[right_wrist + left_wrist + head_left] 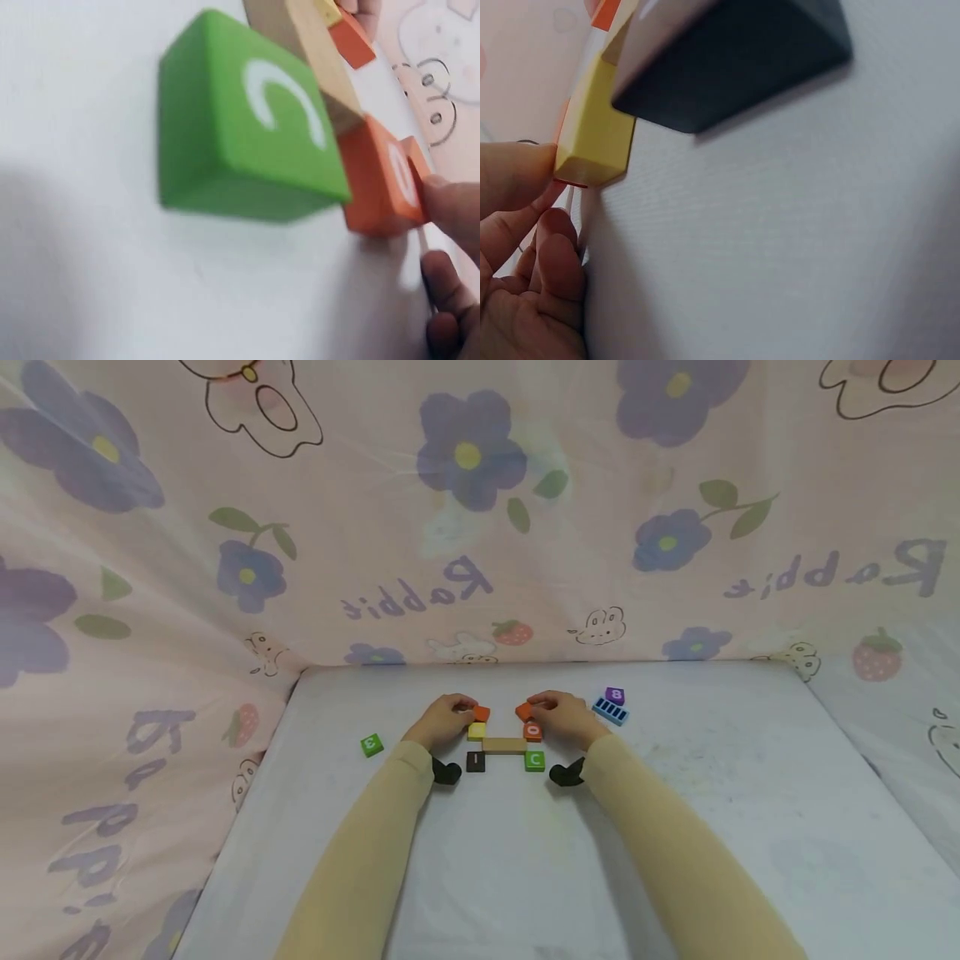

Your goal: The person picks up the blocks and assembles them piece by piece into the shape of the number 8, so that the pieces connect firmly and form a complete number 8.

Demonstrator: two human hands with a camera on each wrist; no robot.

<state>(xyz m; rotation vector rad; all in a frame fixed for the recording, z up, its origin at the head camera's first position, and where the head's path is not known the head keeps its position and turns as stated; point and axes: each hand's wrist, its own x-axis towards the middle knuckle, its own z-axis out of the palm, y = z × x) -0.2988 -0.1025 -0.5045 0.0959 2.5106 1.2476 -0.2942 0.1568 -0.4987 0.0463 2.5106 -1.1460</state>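
Note:
In the head view my left hand (444,723) pinches an orange block (482,714) just behind a yellow block (477,732). Mirroring it, my right hand (564,718) pinches another orange block (523,712), tilted, behind an orange block with a white round character (532,732). Between the yellow and the lettered orange block lies a plain wooden plank (504,745). Nearer to me sit a black block (476,762) with a white stroke and a green block (535,762) marked C. Both held blocks are partly hidden in the wrist views.
A green block (372,744) marked 3 lies alone at the left. Beyond my right hand are a purple block (615,695) marked 8 and a blue piece (611,711) with dark bars. Patterned cloth (480,527) rises behind the white table (495,877).

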